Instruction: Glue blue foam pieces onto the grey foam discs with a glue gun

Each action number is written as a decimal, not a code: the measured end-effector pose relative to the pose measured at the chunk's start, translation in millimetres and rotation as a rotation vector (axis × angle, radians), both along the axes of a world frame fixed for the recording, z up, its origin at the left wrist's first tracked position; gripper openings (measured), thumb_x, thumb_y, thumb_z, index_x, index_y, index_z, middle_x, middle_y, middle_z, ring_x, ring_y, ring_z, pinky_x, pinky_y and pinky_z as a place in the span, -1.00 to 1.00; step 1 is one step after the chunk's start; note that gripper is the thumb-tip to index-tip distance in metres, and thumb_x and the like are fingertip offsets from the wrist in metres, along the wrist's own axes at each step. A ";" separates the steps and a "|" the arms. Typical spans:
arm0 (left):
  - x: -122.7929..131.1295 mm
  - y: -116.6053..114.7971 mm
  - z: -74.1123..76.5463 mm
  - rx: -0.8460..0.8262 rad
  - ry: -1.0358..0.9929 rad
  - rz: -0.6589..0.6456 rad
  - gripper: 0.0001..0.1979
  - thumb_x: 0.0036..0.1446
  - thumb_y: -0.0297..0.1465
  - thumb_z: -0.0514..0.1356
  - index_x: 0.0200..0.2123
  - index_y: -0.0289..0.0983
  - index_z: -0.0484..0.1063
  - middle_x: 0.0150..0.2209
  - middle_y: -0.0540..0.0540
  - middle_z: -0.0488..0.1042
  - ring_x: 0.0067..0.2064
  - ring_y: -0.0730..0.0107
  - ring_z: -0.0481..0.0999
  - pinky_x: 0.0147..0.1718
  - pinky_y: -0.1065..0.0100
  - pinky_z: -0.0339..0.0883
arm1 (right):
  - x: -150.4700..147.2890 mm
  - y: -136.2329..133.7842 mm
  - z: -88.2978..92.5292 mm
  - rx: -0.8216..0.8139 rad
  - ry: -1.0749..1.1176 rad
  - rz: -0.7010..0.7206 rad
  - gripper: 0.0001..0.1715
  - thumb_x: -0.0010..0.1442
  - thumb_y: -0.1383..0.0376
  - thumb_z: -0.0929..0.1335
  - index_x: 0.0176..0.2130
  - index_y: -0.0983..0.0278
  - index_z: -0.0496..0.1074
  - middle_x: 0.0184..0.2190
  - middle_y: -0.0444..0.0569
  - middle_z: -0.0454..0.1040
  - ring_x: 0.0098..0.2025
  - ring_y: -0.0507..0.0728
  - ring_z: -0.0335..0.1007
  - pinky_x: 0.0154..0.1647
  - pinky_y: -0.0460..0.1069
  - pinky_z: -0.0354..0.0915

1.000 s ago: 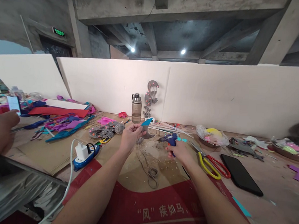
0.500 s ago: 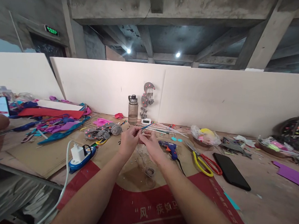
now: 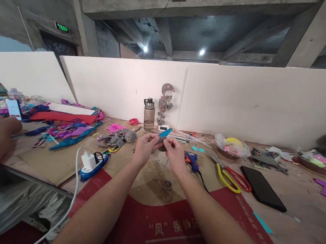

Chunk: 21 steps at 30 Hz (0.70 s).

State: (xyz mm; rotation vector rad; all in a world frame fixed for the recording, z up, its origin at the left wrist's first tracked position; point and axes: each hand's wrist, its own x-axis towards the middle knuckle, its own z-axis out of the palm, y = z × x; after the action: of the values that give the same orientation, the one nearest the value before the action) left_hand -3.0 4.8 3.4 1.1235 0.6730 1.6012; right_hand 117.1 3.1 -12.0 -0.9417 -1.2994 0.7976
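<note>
- Right hand [image 3: 176, 154] has left the glue gun [image 3: 192, 162] since a second ago and joined my left hand [image 3: 145, 146] on the grey-and-blue piece [image 3: 164, 133].
- White panels [image 3: 120, 89] run across the back.
- Red-and-tan cardboard sheet [image 3: 141, 185] lies flat under my working area.
- Black phone [image 3: 263, 188] flat on the right; scissors [image 3: 221, 167], one yellow handle, one red, just left of it.
- Water bottle [image 3: 149, 117] upright near the panels.
- Hands: I see left thumb and fingers pinching one side of the piece, right thumb and fingers pinching the other.
- Gun lies on its side, just right of my right hand.
- Piece held up off the cardboard, between both hands, blue tip up and rightward.
- Thin cord [image 3: 167, 183] coiled below; can't tell if it's attached.
</note>
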 end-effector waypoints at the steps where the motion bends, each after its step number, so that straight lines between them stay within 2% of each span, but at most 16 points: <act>1: 0.3 -0.8 0.6 -0.007 -0.006 -0.003 -0.66 -0.21 -0.23 0.45 -0.43 -0.34 0.49 -0.39 -0.05 0.50 -0.28 0.39 0.53 -0.10 0.17 0.48 | 0.5 -0.5 0.5 -0.002 0.005 -0.004 -0.72 0.08 0.07 0.32 -0.38 0.24 0.36 -0.53 -0.18 0.27 -0.47 0.02 0.12 -0.46 -0.08 0.14; 6: 0.7 -2.9 2.3 -0.040 -0.015 0.027 -0.68 -0.22 -0.26 0.44 -0.46 -0.33 0.47 -0.40 -0.03 0.48 -0.31 0.43 0.50 -0.12 0.18 0.49 | 4.4 -8.1 8.1 0.031 -0.064 -0.035 -0.76 0.08 0.12 0.32 -0.36 0.26 0.38 -0.53 -0.20 0.24 -0.47 0.03 0.11 -0.40 -0.05 0.13; 10: 0.7 -3.1 1.8 -0.050 -0.015 0.050 -0.70 -0.21 -0.27 0.43 -0.47 -0.33 0.47 -0.41 -0.02 0.48 -0.32 0.44 0.49 -0.14 0.22 0.49 | 7.9 -11.8 12.2 0.081 -0.152 -0.097 -0.80 0.11 0.16 0.29 -0.35 0.26 0.36 -0.48 -0.16 0.30 -0.41 0.05 0.17 -0.33 -0.04 0.14; 15: 2.4 -4.3 1.9 -0.070 -0.023 0.043 -0.70 -0.22 -0.28 0.43 -0.48 -0.34 0.47 -0.42 -0.01 0.46 -0.35 0.47 0.47 -0.17 0.23 0.50 | 11.4 -9.8 12.4 0.120 -0.184 -0.172 -0.82 0.13 0.19 0.27 -0.33 0.26 0.33 -0.39 -0.10 0.37 -0.35 0.07 0.22 -0.26 -0.02 0.17; 21: 3.3 -8.3 4.3 -0.079 -0.017 0.019 -0.69 -0.23 -0.28 0.44 -0.47 -0.35 0.47 -0.44 0.01 0.44 -0.36 0.50 0.46 -0.18 0.25 0.51 | 13.5 -5.3 11.7 0.133 -0.168 -0.207 -0.79 0.13 0.20 0.26 -0.29 0.28 0.38 -0.41 -0.11 0.37 -0.36 0.08 0.23 -0.26 -0.01 0.17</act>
State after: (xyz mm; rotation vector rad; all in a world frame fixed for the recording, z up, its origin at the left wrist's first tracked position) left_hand 0.3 -3.5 7.7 1.0475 0.7311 1.5855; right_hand 130.6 -2.2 -0.3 -1.0332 -1.3564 0.4745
